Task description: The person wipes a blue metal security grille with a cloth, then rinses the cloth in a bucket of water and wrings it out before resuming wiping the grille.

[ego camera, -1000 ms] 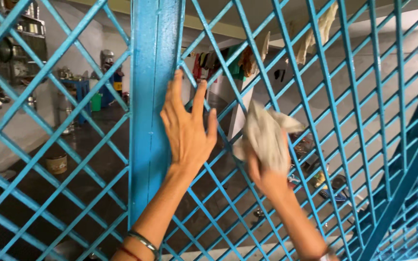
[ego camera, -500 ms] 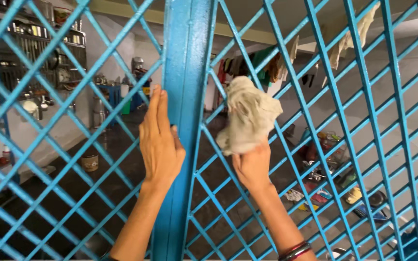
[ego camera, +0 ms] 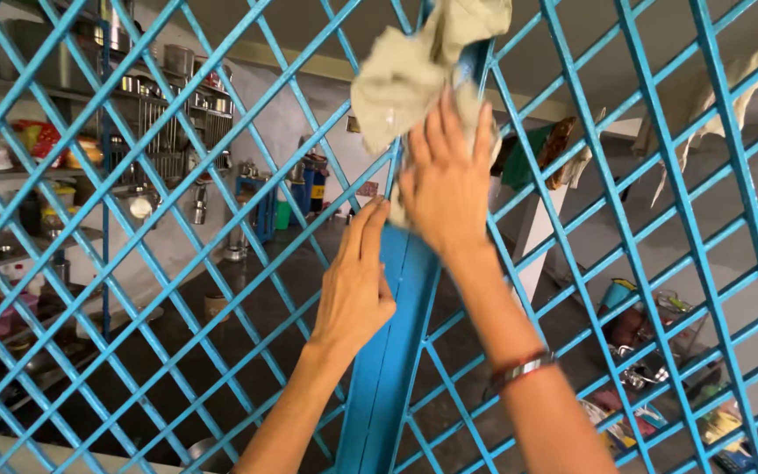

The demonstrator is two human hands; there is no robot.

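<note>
We see the right hand spread flat, fingers apart, pressing a crumpled grey cloth against the blue post of the lattice gate. The cloth bunches above and behind the fingertips, high on the post. The left hand lies just below, fingers together, flat on the post's left edge; its thumb seems tucked behind.

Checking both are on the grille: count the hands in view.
2. The left hand rests flat against the blue post; the right hand presses a grey cloth higher on it.
</note>
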